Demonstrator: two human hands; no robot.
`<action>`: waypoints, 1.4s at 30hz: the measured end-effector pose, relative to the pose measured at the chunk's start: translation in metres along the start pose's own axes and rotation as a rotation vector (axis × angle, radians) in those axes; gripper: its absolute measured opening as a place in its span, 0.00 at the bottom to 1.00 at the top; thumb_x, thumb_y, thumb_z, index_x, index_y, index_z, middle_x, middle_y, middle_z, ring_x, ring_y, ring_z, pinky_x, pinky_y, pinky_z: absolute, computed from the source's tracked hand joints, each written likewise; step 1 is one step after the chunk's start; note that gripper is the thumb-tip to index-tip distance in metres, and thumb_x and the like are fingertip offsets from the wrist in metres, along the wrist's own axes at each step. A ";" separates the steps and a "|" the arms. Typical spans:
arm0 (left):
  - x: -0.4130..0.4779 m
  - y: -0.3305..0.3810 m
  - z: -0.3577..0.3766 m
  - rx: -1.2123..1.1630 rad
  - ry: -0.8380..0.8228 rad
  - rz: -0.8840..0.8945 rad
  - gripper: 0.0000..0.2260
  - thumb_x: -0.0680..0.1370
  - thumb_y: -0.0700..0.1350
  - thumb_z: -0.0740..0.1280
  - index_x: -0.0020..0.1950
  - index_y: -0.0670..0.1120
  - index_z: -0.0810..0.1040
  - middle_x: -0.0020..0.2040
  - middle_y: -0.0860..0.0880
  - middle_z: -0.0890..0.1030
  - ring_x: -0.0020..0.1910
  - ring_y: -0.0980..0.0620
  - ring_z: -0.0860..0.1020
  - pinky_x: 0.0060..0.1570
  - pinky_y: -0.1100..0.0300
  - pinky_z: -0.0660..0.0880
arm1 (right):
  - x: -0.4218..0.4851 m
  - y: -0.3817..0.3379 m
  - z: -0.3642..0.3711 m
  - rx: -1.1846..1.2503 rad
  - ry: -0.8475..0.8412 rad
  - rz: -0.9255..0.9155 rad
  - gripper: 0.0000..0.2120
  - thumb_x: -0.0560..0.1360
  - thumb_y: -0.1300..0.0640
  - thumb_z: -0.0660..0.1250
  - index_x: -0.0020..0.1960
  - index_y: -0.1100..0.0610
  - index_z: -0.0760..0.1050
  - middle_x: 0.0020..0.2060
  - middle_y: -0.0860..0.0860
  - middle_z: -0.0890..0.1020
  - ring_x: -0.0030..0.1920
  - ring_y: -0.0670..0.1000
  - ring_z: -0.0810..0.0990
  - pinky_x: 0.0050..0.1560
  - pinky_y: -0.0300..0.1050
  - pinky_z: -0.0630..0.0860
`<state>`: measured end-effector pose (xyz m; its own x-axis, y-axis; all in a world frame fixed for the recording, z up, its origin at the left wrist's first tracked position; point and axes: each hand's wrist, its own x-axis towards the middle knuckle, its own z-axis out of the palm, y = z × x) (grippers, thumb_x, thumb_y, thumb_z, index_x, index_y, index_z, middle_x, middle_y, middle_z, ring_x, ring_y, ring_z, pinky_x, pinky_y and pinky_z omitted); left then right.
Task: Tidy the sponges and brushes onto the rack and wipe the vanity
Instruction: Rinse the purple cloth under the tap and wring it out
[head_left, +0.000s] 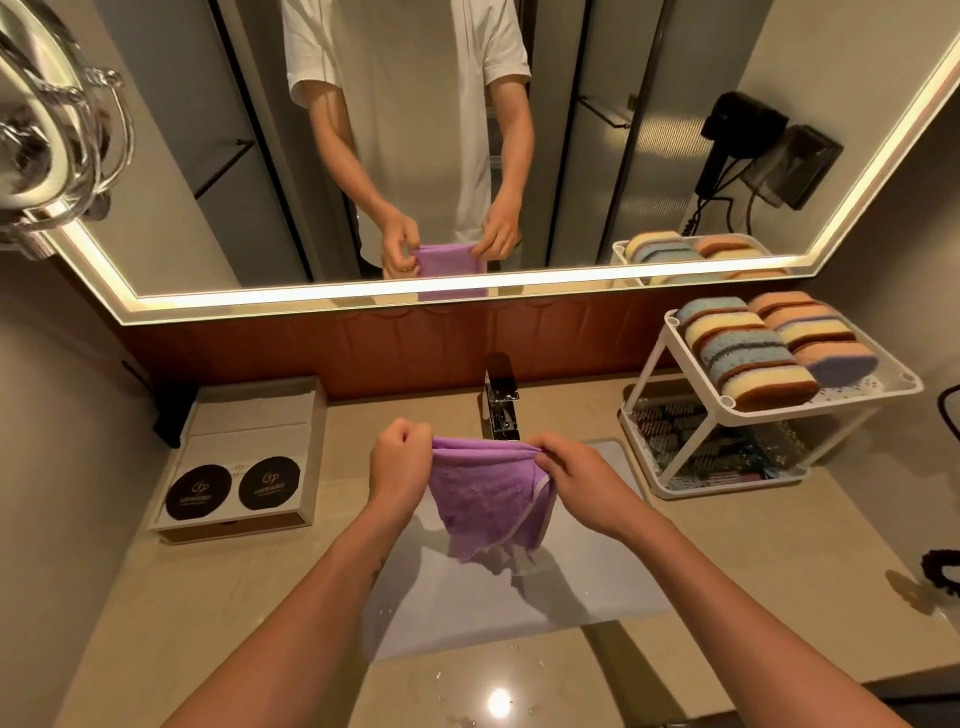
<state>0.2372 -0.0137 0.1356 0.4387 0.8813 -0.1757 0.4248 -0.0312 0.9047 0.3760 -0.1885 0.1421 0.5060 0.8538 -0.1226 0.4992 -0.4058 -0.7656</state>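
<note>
— Where's the purple cloth (488, 501)?

— Up in the air between both grips, over the white sink (545, 608). The left grip (400, 462) is fisted round one top corner. The right grip (576, 483) pinches the other corner with thumb and curled fingers. The top edge runs between them and the rest hangs down, bunched at the bottom.

— And the sponges (753, 348)?

— Right of the right grip and farther back. They stand on edge in two rows in the top tray of the white rack (810, 409), which sits on the beige surface (182, 597). The lower tray holds dark, bristly-looking things; I can't tell whether they are brushes.

— What else is near?

— The chrome faucet (501, 405) is just beyond the grips, behind the cloth. Well to the left of the left grip is a box (260, 410) with two dark round discs. The mirror (166, 156) reflects both grips on the cloth.
</note>
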 end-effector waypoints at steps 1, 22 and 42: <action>0.001 0.000 -0.004 -0.063 -0.041 -0.019 0.13 0.81 0.43 0.57 0.41 0.43 0.76 0.42 0.45 0.78 0.43 0.49 0.75 0.39 0.57 0.71 | 0.000 -0.004 -0.001 0.038 0.002 -0.004 0.13 0.87 0.55 0.56 0.59 0.42 0.77 0.49 0.37 0.80 0.51 0.34 0.77 0.47 0.28 0.71; -0.013 -0.045 0.015 -0.483 -0.601 -0.158 0.39 0.75 0.76 0.51 0.64 0.46 0.80 0.59 0.46 0.83 0.56 0.45 0.80 0.55 0.49 0.74 | 0.024 -0.035 -0.014 1.152 0.228 0.241 0.15 0.83 0.65 0.57 0.62 0.64 0.80 0.51 0.60 0.84 0.50 0.57 0.83 0.53 0.50 0.81; -0.014 -0.014 0.001 -0.488 -0.595 -0.045 0.16 0.78 0.43 0.72 0.65 0.44 0.77 0.61 0.42 0.83 0.61 0.42 0.82 0.61 0.47 0.79 | 0.007 -0.024 -0.005 1.292 0.022 0.333 0.30 0.82 0.35 0.55 0.70 0.56 0.78 0.66 0.58 0.81 0.68 0.60 0.78 0.72 0.60 0.70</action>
<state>0.2257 -0.0258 0.1248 0.8399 0.4703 -0.2707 0.1159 0.3318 0.9362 0.3714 -0.1741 0.1627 0.4901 0.7647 -0.4184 -0.6637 0.0162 -0.7478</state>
